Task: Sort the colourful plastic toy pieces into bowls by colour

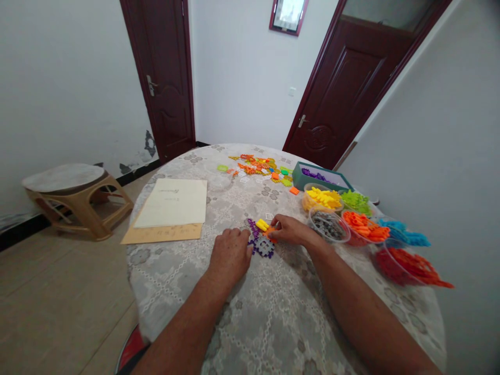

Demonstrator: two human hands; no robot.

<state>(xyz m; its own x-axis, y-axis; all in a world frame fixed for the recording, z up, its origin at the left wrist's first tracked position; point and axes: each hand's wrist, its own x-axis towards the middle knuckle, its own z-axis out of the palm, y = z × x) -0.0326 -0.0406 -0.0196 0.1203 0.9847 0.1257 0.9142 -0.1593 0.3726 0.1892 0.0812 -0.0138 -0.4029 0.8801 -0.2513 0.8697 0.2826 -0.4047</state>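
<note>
Palm-down left hand [230,254], grip apart, touches purple pieces [262,246]; right hand [289,229] grip pinches orange piece [269,233]

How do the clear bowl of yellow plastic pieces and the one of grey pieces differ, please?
The clear bowl of yellow pieces is heaped above its rim and farther away; the clear bowl of grey pieces is filled lower, beside the right hand. Both are round.

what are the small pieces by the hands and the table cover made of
Small pieces: likely moulded plastic, from bright solid colours and crisp notched edges. Table cover: lace-patterned cloth or vinyl, draping over the rim; which one is unclear.
</note>
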